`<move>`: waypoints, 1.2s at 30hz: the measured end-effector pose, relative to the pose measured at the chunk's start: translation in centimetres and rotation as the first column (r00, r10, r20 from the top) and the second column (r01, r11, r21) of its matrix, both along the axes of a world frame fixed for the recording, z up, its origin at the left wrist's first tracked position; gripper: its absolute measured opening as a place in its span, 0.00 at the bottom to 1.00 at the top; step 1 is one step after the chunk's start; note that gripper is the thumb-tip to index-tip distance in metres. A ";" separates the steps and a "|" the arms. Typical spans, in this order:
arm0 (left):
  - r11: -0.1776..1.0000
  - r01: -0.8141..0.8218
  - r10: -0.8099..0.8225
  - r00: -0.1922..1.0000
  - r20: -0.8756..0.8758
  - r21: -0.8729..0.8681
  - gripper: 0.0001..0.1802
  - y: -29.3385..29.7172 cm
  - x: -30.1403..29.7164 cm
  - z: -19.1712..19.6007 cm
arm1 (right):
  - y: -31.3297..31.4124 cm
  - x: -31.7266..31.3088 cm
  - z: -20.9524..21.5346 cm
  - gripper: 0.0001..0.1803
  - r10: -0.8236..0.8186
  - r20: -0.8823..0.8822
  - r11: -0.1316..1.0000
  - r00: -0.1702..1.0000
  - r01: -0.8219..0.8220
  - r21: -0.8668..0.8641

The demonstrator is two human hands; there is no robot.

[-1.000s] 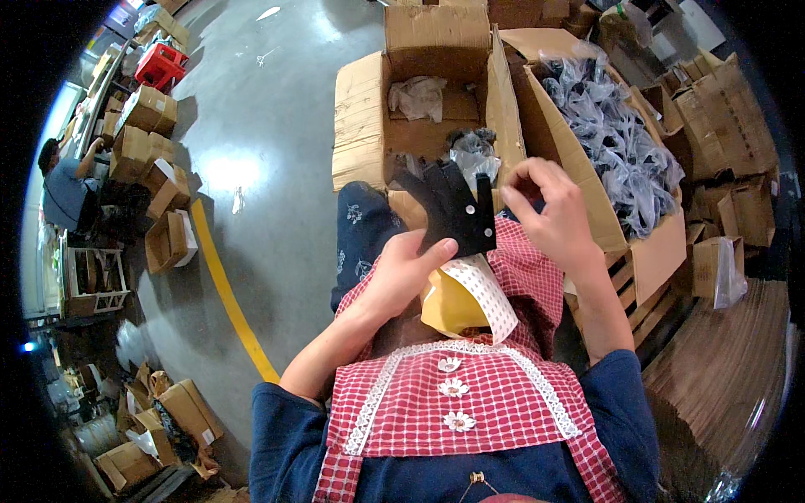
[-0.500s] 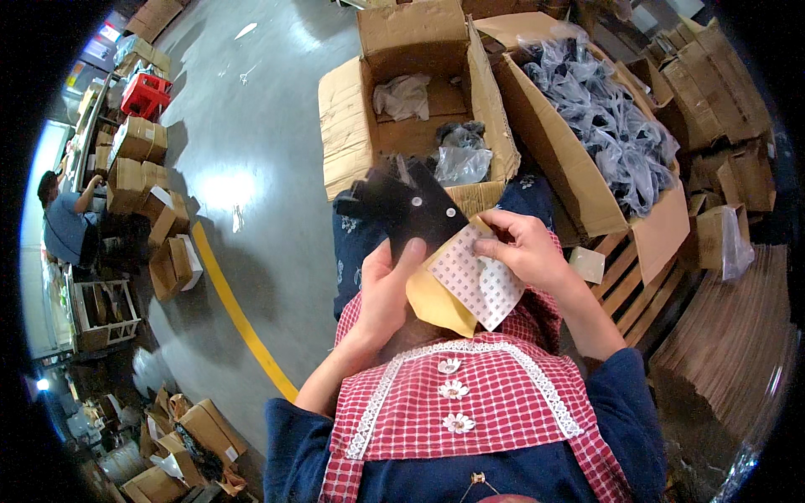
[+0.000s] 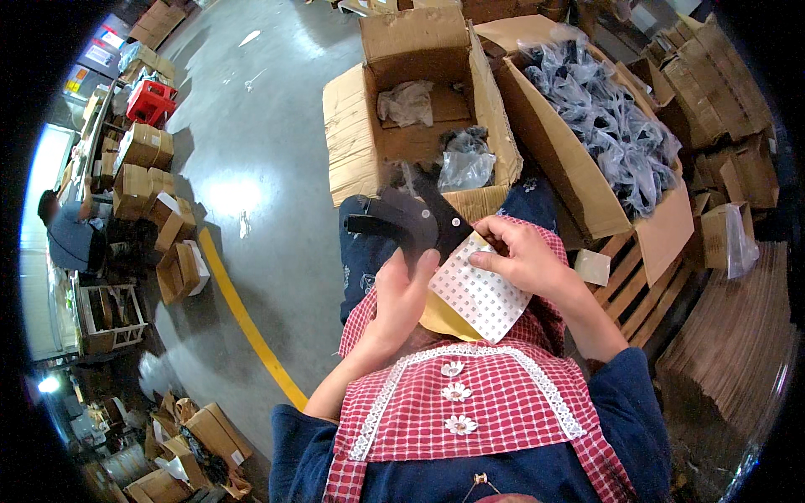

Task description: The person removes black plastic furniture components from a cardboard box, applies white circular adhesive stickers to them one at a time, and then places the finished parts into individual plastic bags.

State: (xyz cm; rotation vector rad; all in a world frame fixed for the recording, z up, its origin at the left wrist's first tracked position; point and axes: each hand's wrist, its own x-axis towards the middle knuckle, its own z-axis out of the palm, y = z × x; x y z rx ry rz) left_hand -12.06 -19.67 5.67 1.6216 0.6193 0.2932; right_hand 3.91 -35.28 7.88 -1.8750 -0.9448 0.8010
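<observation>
Above my lap, my right hand (image 3: 527,258) pinches a white sheet (image 3: 482,289) patterned with rows of small grey square marks, thumb on top. A yellow sheet (image 3: 450,322) shows from beneath it. Flat black pieces (image 3: 436,220) with small round pale spots stick out beyond the sheet, between my hands; one is smeared by motion. My left hand (image 3: 401,298) is closed at their lower left edge, its thumb up against the black and its other fingers mostly hidden. How many black pieces there are, I cannot tell.
An open cardboard box (image 3: 348,126) with plastic bags inside stands just ahead. To its right, another box (image 3: 560,142) is full of bagged dark items, by a wooden pallet (image 3: 641,289). Flattened cardboard (image 3: 721,335) is stacked at right. A person (image 3: 71,235) works far left.
The black pieces have shifted and fanned apart, one swinging down toward the left. My left hand has moved slightly right and down. Less of the yellow sheet shows; my right hand keeps its pinch.
</observation>
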 end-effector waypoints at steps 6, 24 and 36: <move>0.978 0.018 -0.018 1.000 0.000 0.207 0.14 -0.5 0.6 0.4 | -0.6 -0.1 -0.1 0.20 -0.031 -0.018 0.999 0.999 0.030 -0.039; 0.962 0.037 -0.034 0.999 -0.017 0.271 0.15 -0.9 0.6 0.4 | -1.2 -0.4 1.3 0.10 -0.073 0.316 0.993 0.946 0.098 -0.064; 0.964 -0.023 0.005 0.998 0.069 0.266 0.14 -0.6 1.0 -0.7 | -0.9 -2.6 1.1 0.07 -0.035 0.550 0.998 0.834 0.004 0.057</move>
